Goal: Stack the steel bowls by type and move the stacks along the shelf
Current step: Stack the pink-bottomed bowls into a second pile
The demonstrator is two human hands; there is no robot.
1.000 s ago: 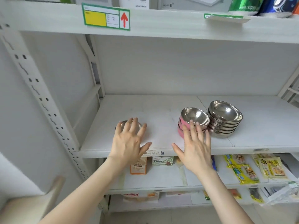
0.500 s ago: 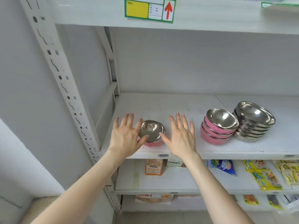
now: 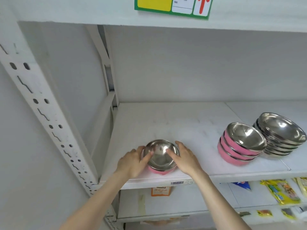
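Observation:
A single pink-sided steel bowl (image 3: pixel 160 156) sits near the front left of the white shelf (image 3: pixel 191 127). My left hand (image 3: pixel 132 161) grips its left rim, thumb inside the bowl. My right hand (image 3: pixel 186 157) grips its right rim, thumb also inside. To the right stands a stack of pink-sided steel bowls (image 3: pixel 240 145). Touching that stack on its far right is a stack of plain steel bowls (image 3: pixel 280 135).
A slanted perforated upright (image 3: pixel 41 113) frames the shelf's left end. The shelf above carries a green and yellow label (image 3: pixel 172 5) with a red arrow. Snack packets (image 3: pixel 280 191) and an orange box (image 3: pixel 160 190) lie on the lower shelf.
Both hands have closed in from either side and taken hold of the lone pink bowl. The view has shifted left and closer to the shelf.

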